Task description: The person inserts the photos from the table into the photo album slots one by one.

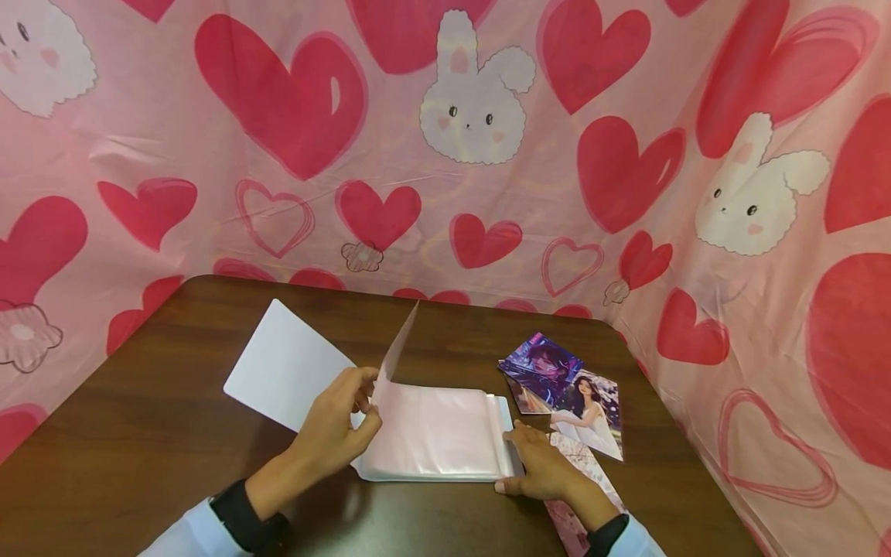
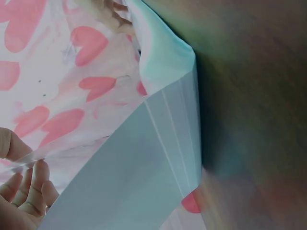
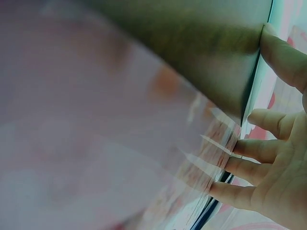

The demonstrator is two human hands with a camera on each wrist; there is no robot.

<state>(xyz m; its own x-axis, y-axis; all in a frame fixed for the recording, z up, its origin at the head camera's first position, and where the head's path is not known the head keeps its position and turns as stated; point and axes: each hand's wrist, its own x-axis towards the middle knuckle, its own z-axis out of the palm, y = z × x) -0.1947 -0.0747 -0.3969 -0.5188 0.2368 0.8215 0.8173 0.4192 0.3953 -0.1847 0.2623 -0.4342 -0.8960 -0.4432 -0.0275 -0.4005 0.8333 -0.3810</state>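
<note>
Right hand point(image 1: 546, 468) fingers flat, pressing album point(image 1: 438, 433) right edge; left hand point(image 1: 341, 422) pinches upright clear sleeve point(image 1: 398, 348) at album's left, long axis across worktop point(image 1: 139, 433).

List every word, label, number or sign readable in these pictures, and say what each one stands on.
There is no readable text in any view.
The photo cards show only pictures of people; any print on them is too small to tell.
The white cover and the clear sleeve pages of the album are blank.
The pink backdrop cloth carries hearts and bunnies, no letters.
Both wrist views are too blurred to show writing.
</note>
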